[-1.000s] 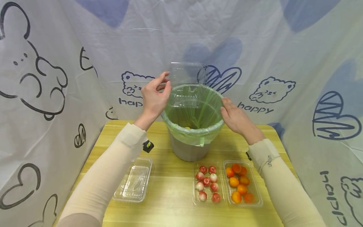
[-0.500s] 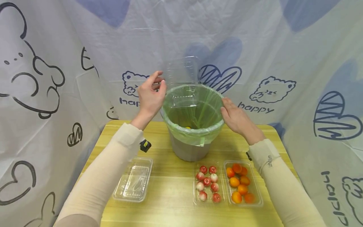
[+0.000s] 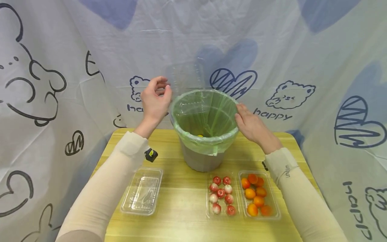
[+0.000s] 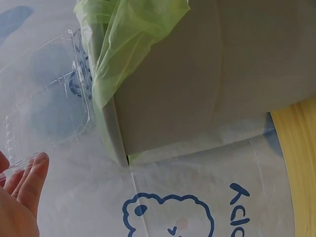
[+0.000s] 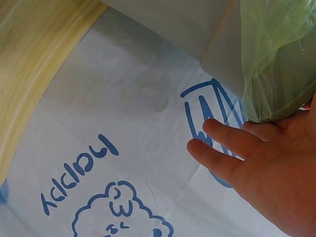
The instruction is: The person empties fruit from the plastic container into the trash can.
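My left hand (image 3: 155, 101) pinches the edge of a clear plastic hinged container (image 3: 191, 107) at the bin's far left. One half overlaps the bin's mouth in the head view, and the other stands up behind the rim. In the left wrist view, fingers and thumb grip the container (image 4: 47, 106) by its edge, beside the bin's bag-covered rim. My right hand (image 3: 252, 124) rests against the right rim of the grey bin (image 3: 201, 163), its fingers straight. The green bin bag (image 3: 196, 148) lines the bin and folds over its rim. Something small and yellow (image 3: 200, 136) lies inside.
A clear empty tray (image 3: 142, 191) lies at the front left of the wooden table (image 3: 178, 208). At the front right stand a tray of small red-and-white fruits (image 3: 221, 193) and a tray of orange fruits (image 3: 258, 201). Printed cloth (image 3: 187, 27) encloses the back and sides.
My left hand has moved left with the clear container, which has shifted left over the bin's mouth. The right hand, bin and trays have stayed in place.
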A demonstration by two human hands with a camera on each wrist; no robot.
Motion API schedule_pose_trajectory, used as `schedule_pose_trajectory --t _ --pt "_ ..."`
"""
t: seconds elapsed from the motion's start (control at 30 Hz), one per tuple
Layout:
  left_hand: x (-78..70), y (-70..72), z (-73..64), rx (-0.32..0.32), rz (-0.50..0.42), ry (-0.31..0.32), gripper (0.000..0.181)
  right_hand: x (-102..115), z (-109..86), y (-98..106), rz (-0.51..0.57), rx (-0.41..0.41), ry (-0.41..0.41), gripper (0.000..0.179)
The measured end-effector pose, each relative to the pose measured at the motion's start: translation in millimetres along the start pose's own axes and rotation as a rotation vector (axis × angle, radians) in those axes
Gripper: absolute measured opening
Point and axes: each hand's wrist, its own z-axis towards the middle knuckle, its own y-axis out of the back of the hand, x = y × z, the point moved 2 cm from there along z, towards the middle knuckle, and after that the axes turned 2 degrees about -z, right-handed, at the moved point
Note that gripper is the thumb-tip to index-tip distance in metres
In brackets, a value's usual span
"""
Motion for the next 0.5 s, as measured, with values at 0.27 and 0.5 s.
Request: schedule_pose_trajectory --t 0.27,0.5 --pt "3.6 9.7 2.0 0.008 -0.052 0.081 0.023 1 0.8 1 0.000 0.009 -0.002 0.067" --pt "8.7 23.2 2.7 0.004 -0.038 0.132 0.023 2 0.8 1 0.001 0.007 -0.011 0.066"
